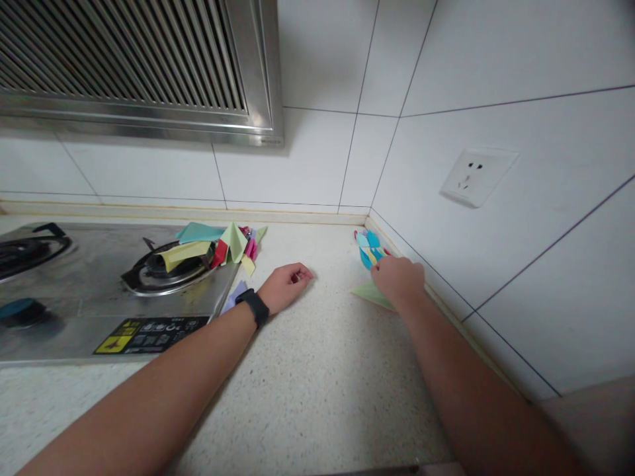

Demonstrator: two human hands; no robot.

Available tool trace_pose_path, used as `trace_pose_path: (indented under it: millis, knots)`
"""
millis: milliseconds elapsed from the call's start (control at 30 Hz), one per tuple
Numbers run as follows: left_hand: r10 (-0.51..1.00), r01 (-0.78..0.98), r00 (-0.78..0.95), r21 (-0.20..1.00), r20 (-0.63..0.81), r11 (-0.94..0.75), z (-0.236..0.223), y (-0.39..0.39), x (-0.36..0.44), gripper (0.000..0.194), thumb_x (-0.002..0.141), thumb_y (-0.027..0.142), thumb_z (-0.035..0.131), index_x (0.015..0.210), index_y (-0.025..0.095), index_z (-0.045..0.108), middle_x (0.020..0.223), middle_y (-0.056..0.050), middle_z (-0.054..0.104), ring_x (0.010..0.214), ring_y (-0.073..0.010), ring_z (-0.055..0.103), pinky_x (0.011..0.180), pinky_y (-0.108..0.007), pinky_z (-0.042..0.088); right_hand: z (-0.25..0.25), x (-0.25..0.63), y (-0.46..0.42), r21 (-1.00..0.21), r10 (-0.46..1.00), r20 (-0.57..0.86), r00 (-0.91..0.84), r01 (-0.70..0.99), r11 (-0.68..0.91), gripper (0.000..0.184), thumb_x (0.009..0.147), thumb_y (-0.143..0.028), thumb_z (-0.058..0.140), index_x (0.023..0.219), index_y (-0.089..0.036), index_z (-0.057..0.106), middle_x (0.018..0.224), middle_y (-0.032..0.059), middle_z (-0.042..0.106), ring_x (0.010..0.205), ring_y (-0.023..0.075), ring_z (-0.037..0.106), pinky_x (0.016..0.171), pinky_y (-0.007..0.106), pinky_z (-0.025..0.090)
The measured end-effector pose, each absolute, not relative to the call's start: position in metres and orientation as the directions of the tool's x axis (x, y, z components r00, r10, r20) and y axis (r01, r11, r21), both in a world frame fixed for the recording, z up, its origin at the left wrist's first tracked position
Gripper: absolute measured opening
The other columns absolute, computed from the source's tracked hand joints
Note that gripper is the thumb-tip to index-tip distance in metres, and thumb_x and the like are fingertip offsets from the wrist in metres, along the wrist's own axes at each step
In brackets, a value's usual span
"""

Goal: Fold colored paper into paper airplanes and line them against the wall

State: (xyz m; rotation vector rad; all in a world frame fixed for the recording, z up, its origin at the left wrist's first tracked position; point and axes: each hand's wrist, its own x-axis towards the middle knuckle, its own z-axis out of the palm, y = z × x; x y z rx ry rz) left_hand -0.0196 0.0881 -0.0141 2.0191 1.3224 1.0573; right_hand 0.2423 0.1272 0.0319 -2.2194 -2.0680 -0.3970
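Observation:
My right hand (399, 281) is closed in the back right corner of the counter, its fingertips at a small blue container (366, 260) with several coloured pieces in it. What those fingers hold is hidden. A light green folded paper (371, 294) lies partly under this hand. My left hand (285, 285) rests on the counter with its fingers curled in and nothing visible in them; a black watch (254, 308) is on that wrist. Left of it lies a pile of folded papers, among them a pale green one (234, 241), a yellow one (186, 254) and a teal one (199, 232).
The papers partly cover the right burner (163, 283) of a steel gas stove (99, 277). A range hood (265, 125) hangs above. White tiled walls meet at the right corner, with a wall socket (479, 175) on the right one. The counter (307, 396) is speckled.

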Motion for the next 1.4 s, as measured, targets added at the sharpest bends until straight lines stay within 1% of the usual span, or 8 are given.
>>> trace_pose_path:
  millis: [133, 333, 467, 700, 900, 1167, 1400]
  knots:
    - [0.905, 0.592, 0.248, 0.686, 0.345, -0.423, -0.014, 0.086, -0.017, 0.019, 0.085, 0.024, 0.049, 0.092, 0.018, 0.065, 0.077, -0.001, 0.063, 0.064, -0.0119, 0.051, 0.061, -0.024, 0.039, 0.031, 0.242, 0.127, 0.12, 0.973, 0.219, 0.068, 0.988, -0.096, 0.033, 0.087, -0.034, 0.044, 0.091, -0.015, 0.07, 0.092, 0.0174, 0.068, 0.092, 0.0301, 0.061, 0.081, 0.044, 0.036]
    - [0.855, 0.728, 0.354, 0.462, 0.38, -0.507, -0.01, 0.077, -0.012, 0.015, 0.081, 0.02, 0.051, 0.089, 0.021, 0.064, 0.082, -0.001, 0.064, 0.069, -0.0139, 0.054, 0.062, -0.025, 0.039, 0.028, 0.244, 0.13, 0.128, 0.974, 0.215, 0.069, 0.987, -0.098, 0.035, 0.087, -0.036, 0.043, 0.09, -0.016, 0.071, 0.092, 0.0174, 0.068, 0.093, 0.031, 0.061, 0.082, 0.045, 0.034]
    - [0.835, 0.747, 0.413, 0.39, 0.364, -0.539, -0.008, 0.075, -0.011, 0.016, 0.081, 0.019, 0.051, 0.091, 0.022, 0.064, 0.086, -0.001, 0.065, 0.078, -0.0158, 0.058, 0.069, -0.026, 0.042, 0.026, 0.245, 0.132, 0.126, 0.974, 0.216, 0.072, 0.987, -0.101, 0.033, 0.086, -0.035, 0.044, 0.093, -0.016, 0.07, 0.091, 0.0164, 0.068, 0.093, 0.0313, 0.062, 0.082, 0.046, 0.035]
    - [0.828, 0.74, 0.44, 0.381, 0.347, -0.553, -0.01, 0.077, -0.012, 0.016, 0.082, 0.021, 0.051, 0.091, 0.022, 0.063, 0.087, -0.001, 0.066, 0.084, -0.0173, 0.059, 0.074, -0.028, 0.044, 0.025, 0.246, 0.134, 0.123, 0.974, 0.211, 0.081, 0.986, -0.109, 0.035, 0.085, -0.039, 0.043, 0.091, -0.017, 0.07, 0.088, 0.0155, 0.068, 0.091, 0.0331, 0.063, 0.079, 0.047, 0.036]
    - [0.822, 0.716, 0.446, 0.409, 0.354, -0.565, -0.013, 0.08, -0.013, 0.015, 0.081, 0.02, 0.051, 0.09, 0.022, 0.063, 0.087, -0.001, 0.066, 0.085, -0.0173, 0.059, 0.078, -0.028, 0.045, 0.026, 0.245, 0.134, 0.113, 0.978, 0.181, 0.1, 0.986, -0.122, 0.037, 0.085, -0.041, 0.043, 0.095, -0.016, 0.07, 0.093, 0.0161, 0.068, 0.093, 0.0326, 0.063, 0.081, 0.048, 0.037]
    - [0.82, 0.702, 0.447, 0.428, 0.358, -0.569, -0.013, 0.081, -0.012, 0.015, 0.082, 0.02, 0.051, 0.089, 0.022, 0.064, 0.088, -0.001, 0.067, 0.084, -0.0167, 0.059, 0.076, -0.028, 0.044, 0.024, 0.248, 0.136, 0.107, 0.98, 0.171, 0.099, 0.987, -0.118, 0.037, 0.085, -0.042, 0.043, 0.095, -0.017, 0.069, 0.093, 0.015, 0.068, 0.094, 0.0319, 0.062, 0.081, 0.048, 0.038]
    - [0.838, 0.709, 0.428, 0.449, 0.338, -0.543, -0.013, 0.081, -0.012, 0.016, 0.082, 0.021, 0.051, 0.09, 0.022, 0.065, 0.083, -0.001, 0.066, 0.078, -0.0155, 0.058, 0.069, -0.025, 0.043, 0.024, 0.249, 0.136, 0.093, 0.977, 0.178, 0.114, 0.987, -0.132, 0.036, 0.085, -0.041, 0.043, 0.094, -0.017, 0.068, 0.092, 0.0142, 0.068, 0.091, 0.0304, 0.063, 0.08, 0.045, 0.038]
